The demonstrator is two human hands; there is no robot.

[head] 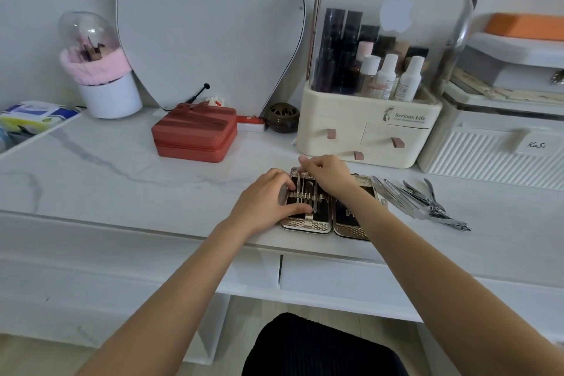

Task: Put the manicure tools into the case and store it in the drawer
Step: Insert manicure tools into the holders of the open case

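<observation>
Nearest the person, under the front edge of the surface, sit two shut drawer fronts; one of these is presumably where the case ends up, but that step is a good way off. On the surface just above them the manicure case lies opened flat, its two halves side by side. The left hand rests on the left half with fingers curled over the elastic band and thumb near the bottom edge, seemingly steadying it; whether it pinches anything cannot be told. The right hand reaches across the top of the same half, fingertips pinching the upper end of a slim metal tool that stands among several already slotted there. To do this well, the tool should probably be slid straight down its own loop, parallel to its neighbours, while the left hand keeps the case from skating on the smooth marble-look top; forcing it at an angle could snag the band or dislodge the tools beside it. The right half looks still largely unfilled, though the forearm hides part of it. Just right of the case a loose heap of clippers and tweezers waits, within easy reach. Behind stand a cosmetics organizer and a red zip box.
</observation>
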